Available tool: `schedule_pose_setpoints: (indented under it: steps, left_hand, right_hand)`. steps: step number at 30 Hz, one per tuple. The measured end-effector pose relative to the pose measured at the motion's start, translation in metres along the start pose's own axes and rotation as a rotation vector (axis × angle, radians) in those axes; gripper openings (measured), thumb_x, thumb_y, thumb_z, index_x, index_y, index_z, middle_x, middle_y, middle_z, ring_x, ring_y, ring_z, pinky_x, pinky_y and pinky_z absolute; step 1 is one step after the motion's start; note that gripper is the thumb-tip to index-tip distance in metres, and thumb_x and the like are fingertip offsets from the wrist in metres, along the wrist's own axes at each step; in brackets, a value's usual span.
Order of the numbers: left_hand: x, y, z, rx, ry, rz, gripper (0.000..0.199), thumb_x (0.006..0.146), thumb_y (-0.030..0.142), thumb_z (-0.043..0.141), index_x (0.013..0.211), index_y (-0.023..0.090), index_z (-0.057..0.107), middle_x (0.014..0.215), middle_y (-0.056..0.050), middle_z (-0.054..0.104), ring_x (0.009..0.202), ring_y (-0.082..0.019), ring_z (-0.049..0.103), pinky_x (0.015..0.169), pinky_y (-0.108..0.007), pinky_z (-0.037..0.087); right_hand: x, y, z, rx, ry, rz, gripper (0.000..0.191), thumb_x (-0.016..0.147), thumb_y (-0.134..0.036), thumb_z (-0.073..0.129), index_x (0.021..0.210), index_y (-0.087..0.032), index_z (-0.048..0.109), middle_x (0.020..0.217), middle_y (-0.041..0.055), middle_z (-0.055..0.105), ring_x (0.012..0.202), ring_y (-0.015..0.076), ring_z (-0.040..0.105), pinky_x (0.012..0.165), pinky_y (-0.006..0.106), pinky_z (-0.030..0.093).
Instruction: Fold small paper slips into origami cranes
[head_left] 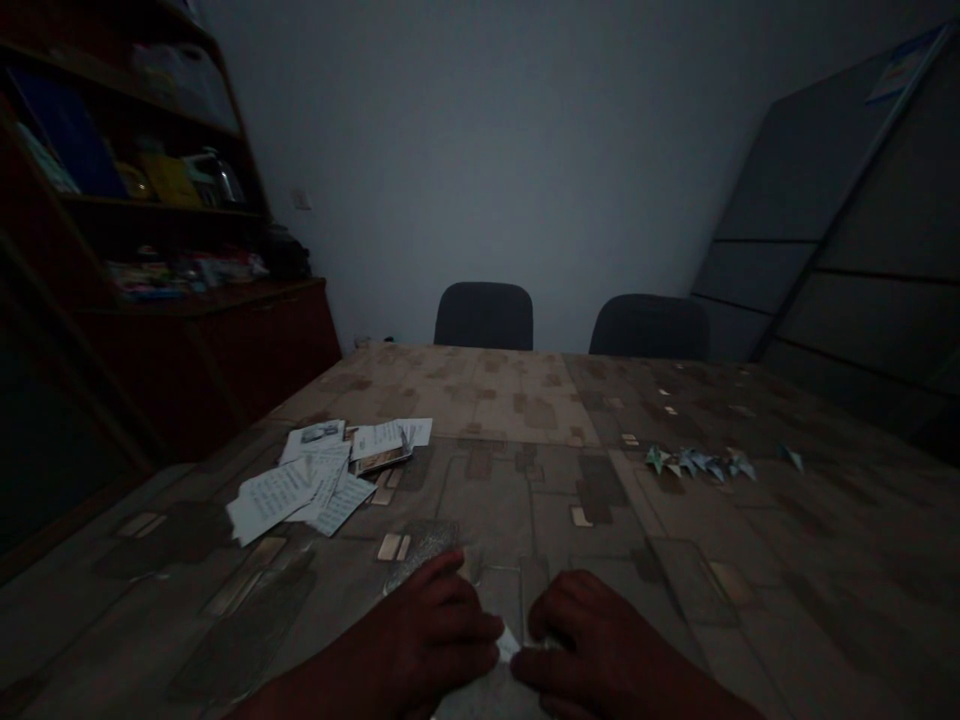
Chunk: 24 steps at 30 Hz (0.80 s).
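Observation:
At the bottom centre, my left hand [442,635] and my right hand [581,640] meet over a small piece of pale paper [508,643]. Fingers of both hands are curled and pressed at the paper's edges, low over the table. Most of the paper is hidden under the hands. To the left lies a spread of printed paper sheets [281,492], with another small stack of cards [381,443] beside it. Several small folded paper pieces [697,463] stand in a row on the right, and one more folded piece [792,458] sits apart from them.
The table [495,400] has a patterned cloth. Behind its far edge stand two dark chairs [484,315] [649,325]. A shelf cabinet [262,330] with assorted items is at the left, and grey panels [795,190] rise at the right.

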<state>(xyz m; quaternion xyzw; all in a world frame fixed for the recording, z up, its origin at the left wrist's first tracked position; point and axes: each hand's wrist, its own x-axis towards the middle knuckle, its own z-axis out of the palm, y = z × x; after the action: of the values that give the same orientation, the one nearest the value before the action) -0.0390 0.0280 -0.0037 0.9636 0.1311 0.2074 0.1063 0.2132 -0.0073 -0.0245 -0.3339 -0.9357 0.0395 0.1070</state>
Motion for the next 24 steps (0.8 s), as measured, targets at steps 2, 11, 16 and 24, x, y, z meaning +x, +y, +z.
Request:
schedule_pose_setpoints:
  steps: [2,11,16,24]
  left_hand:
    - [-0.004,-0.004,0.002,-0.048,0.025,-0.004,0.039,0.087,0.004,0.048,0.118,0.026,0.057,0.11,-0.005,0.075,0.1,-0.02,0.066,0.112,-0.048,0.035]
    - [-0.013,-0.011,0.012,-0.202,-0.03,-0.168,0.044,0.075,-0.011,0.041,0.101,0.024,0.046,0.111,-0.003,0.068,0.107,-0.016,0.061,0.118,-0.047,0.026]
    - [-0.013,-0.01,0.013,-0.151,-0.064,-0.152,0.043,0.08,-0.01,0.04,0.105,0.024,0.047,0.109,-0.004,0.067,0.105,-0.017,0.06,0.118,-0.048,0.024]
    - [-0.011,-0.014,0.013,-0.148,-0.12,-0.174,0.041,0.079,-0.008,0.042,0.105,0.023,0.048,0.105,-0.007,0.066,0.105,-0.02,0.06,0.118,-0.049,0.022]
  right_hand:
    - [0.001,0.0,0.002,-0.04,0.003,-0.021,0.023,0.085,-0.022,0.066,0.107,-0.027,0.065,0.094,0.0043,0.065,0.082,0.0207,0.055,0.067,0.032,0.037]
    - [0.006,-0.003,0.001,-0.089,-0.025,-0.012,0.027,0.085,-0.029,0.069,0.111,-0.029,0.063,0.093,0.003,0.063,0.081,0.0206,0.053,0.067,0.033,0.035]
    - [0.003,-0.002,0.003,-0.056,-0.011,0.003,0.023,0.083,-0.026,0.07,0.105,-0.027,0.063,0.097,0.0023,0.062,0.084,0.0194,0.052,0.069,0.031,0.035]
    - [0.008,-0.001,0.009,-0.093,0.022,-0.046,0.033,0.083,-0.039,0.072,0.114,-0.031,0.061,0.09,0.0018,0.059,0.079,0.0206,0.049,0.067,0.033,0.034]
